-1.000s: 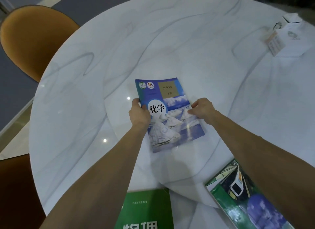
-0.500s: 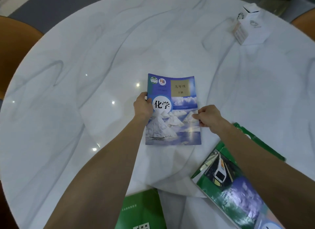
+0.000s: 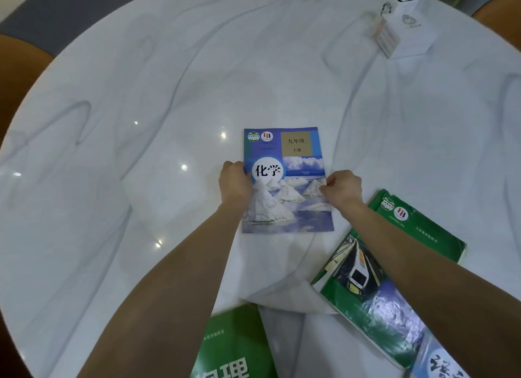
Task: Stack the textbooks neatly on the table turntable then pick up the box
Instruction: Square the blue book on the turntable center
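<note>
Both hands, left hand (image 3: 235,183) and right hand (image 3: 342,188), pinch the side edges of the blue chemistry textbook (image 3: 286,180), flat at the white marble turntable's (image 3: 169,194) centre. Three green textbooks wait unstacked: one (image 3: 234,346) at six o'clock, two overlapping (image 3: 375,301) (image 3: 423,225) at four. One white box (image 3: 406,31) (untouched) sits at one o'clock.
</note>
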`<state>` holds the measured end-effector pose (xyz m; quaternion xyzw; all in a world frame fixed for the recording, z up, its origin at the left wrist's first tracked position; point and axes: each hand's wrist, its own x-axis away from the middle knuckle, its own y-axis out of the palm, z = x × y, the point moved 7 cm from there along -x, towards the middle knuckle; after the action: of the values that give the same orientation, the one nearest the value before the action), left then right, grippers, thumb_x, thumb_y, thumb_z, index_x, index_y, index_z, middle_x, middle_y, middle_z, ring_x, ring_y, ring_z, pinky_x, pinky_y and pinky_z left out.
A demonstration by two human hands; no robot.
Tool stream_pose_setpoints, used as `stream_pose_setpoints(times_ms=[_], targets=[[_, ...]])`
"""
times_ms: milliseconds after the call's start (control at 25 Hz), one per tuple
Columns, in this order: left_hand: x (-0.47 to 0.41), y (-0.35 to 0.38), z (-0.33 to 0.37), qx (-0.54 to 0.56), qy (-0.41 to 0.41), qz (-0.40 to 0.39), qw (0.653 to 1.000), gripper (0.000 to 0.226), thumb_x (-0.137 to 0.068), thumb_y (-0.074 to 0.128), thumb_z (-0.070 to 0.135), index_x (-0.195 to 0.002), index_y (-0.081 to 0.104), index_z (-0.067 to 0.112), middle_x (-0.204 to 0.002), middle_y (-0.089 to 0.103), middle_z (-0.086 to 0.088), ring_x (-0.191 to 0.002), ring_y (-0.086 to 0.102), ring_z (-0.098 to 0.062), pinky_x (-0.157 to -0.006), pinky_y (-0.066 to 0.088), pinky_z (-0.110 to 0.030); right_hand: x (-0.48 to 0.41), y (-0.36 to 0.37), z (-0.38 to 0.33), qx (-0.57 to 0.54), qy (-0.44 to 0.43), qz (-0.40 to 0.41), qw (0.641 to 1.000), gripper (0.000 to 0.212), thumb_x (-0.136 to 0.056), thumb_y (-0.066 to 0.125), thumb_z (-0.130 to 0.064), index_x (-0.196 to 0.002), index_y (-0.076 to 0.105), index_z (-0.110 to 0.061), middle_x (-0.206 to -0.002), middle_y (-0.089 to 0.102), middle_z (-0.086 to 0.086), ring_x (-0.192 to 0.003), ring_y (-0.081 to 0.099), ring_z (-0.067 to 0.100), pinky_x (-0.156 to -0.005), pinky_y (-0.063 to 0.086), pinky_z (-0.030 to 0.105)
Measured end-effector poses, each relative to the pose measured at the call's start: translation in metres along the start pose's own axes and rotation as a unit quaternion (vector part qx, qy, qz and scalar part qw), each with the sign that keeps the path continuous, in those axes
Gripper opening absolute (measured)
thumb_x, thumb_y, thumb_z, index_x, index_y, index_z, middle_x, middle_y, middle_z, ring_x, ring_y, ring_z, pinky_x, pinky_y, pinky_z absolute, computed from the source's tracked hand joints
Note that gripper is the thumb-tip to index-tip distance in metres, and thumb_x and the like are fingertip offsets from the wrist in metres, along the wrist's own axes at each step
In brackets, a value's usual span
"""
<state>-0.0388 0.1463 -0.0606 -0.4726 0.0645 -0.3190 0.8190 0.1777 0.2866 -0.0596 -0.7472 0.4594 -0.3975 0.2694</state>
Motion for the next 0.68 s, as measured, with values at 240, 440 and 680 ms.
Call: stream_pose_setpoints(times_ms=[240,440,680], targets=[[0.013,0.002,-0.004,-0.009,-0.002,0.003,1.000,0.020,-0.091,0.049,0.005,-0.102,0.062,-0.005,-0.109,0.056,-0.023,-0.093,0.057,-0.037,-0.071,0.037,-0.030,0.007,0.003,0.000,0.037,-0.008,-0.013,0.999,0.018,-0.084,0.064,-0.012,-0.095,0.067,0.002,-0.101,0.069,0.019,-0.095,0.063,0.032,-0.073,0.045,0.027],[0.028,-0.003,0.009,-0.100,0.047,0.003,0.994,0.023,-0.090,0.046,0.007,-0.108,0.059,0.001,-0.111,0.056,-0.019,-0.102,0.053,-0.033,-0.079,0.046,-0.039,0.014,-0.004,-0.002,0.098,-0.036,-0.010,0.995,0.023,-0.090,0.054,-0.018,-0.106,0.063,-0.004,-0.111,0.064,0.018,-0.100,0.061,0.035,-0.079,0.048,0.032],[0.050,0.003,0.048,-0.245,0.188,-0.014,0.951,0.030,-0.093,0.046,0.022,-0.119,0.053,0.010,-0.119,0.055,-0.012,-0.111,0.048,-0.028,-0.088,0.043,-0.039,0.035,-0.027,-0.003,0.261,-0.163,0.040,0.951,0.030,-0.093,0.042,-0.025,-0.106,0.060,-0.005,-0.108,0.061,0.018,-0.099,0.057,0.034,-0.078,0.046,0.037]])
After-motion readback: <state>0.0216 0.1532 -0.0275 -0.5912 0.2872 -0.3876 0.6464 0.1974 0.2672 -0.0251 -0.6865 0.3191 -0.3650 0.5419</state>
